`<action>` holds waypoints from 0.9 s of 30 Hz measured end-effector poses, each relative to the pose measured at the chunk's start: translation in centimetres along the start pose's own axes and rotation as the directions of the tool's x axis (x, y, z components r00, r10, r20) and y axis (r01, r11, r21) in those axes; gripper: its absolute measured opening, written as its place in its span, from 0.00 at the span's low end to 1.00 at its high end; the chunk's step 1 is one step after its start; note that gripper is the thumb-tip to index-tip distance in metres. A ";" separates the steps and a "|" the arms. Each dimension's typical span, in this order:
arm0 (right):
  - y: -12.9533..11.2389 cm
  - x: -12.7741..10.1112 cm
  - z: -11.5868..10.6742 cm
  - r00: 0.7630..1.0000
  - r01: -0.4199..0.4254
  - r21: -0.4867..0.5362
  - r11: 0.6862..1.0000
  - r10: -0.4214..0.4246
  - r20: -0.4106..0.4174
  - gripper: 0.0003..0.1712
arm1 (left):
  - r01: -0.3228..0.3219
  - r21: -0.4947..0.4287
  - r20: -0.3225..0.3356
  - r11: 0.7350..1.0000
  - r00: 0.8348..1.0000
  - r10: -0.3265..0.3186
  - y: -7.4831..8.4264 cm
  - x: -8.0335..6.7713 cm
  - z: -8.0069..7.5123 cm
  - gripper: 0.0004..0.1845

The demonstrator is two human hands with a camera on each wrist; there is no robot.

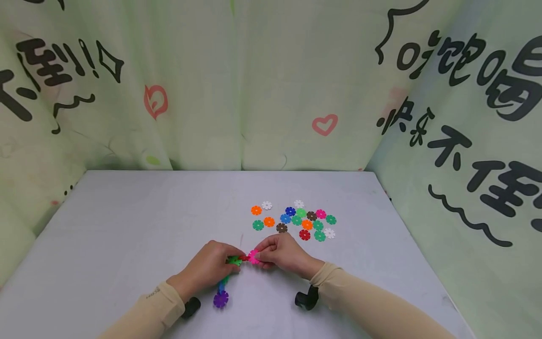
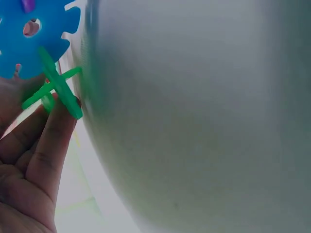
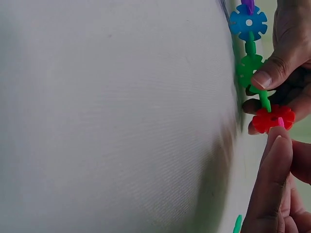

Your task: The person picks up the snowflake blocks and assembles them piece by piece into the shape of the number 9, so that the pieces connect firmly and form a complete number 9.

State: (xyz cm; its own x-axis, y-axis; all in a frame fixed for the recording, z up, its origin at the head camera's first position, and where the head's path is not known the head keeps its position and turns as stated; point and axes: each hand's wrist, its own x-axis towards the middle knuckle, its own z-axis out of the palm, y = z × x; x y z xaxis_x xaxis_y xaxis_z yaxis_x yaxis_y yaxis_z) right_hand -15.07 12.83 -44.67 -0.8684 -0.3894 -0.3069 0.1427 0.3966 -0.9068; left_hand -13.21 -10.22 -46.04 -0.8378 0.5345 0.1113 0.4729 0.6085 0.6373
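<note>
A chain of notched plastic snowflake discs joins both hands above the white table. My left hand (image 1: 209, 264) pinches a green disc (image 3: 250, 70) of the chain between thumb and fingers. Below that hand hang a blue disc (image 3: 249, 23) and, at the chain's end, a purple disc (image 1: 220, 299). Between the hands sits a red disc (image 3: 273, 119). My right hand (image 1: 284, 254) pinches a pink disc (image 1: 253, 257) at its edge, against the red one. Fingers hide much of the pink disc in the right wrist view.
Several loose discs lie on the white table (image 1: 139, 221) beyond the right hand, among them an orange disc (image 1: 256, 210), a dark blue disc (image 1: 290, 211) and a red-brown disc (image 1: 304, 235). Printed curtains (image 1: 275, 84) stand behind and at both sides.
</note>
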 end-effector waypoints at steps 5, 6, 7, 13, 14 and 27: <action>0.1 0.1 0.0 1.000 0.005 -0.013 1.000 -0.005 -0.018 0.06 | 0.002 -0.010 -0.005 1.000 1.000 -0.002 0.1 0.0 0.0 0.13; 0.1 0.1 0.1 1.000 0.008 -0.015 1.000 -0.008 -0.020 0.06 | 0.003 -0.010 -0.006 1.000 1.000 -0.003 0.1 0.0 -0.1 0.13; 0.1 0.0 0.1 1.000 0.011 -0.016 1.000 -0.011 -0.022 0.06 | 0.009 -0.011 -0.008 1.000 1.000 -0.009 0.1 0.0 0.0 0.12; 0.1 -0.2 0.2 0.999 0.021 -0.012 1.000 -0.021 -0.028 0.06 | -0.014 0.030 -0.074 0.999 0.997 0.017 0.1 0.0 0.2 0.06; 0.1 -0.2 0.2 0.999 0.022 -0.011 1.000 -0.022 -0.029 0.06 | -0.023 0.044 -0.087 0.999 0.996 0.026 0.1 0.0 0.3 0.06; 0.1 0.0 0.4 1.000 -0.008 0.059 0.998 0.009 -0.019 0.09 | 0.008 0.018 -0.108 1.000 0.994 -0.006 0.4 -0.2 0.3 0.08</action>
State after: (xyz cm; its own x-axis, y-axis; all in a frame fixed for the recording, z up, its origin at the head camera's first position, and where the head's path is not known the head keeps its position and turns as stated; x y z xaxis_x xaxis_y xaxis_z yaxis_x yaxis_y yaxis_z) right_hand -14.81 12.55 -44.92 -0.8759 -0.3700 -0.3095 0.1771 0.3500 -0.9198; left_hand -12.77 -9.91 -46.00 -0.8651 0.4645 0.1894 0.4713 0.6231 0.6242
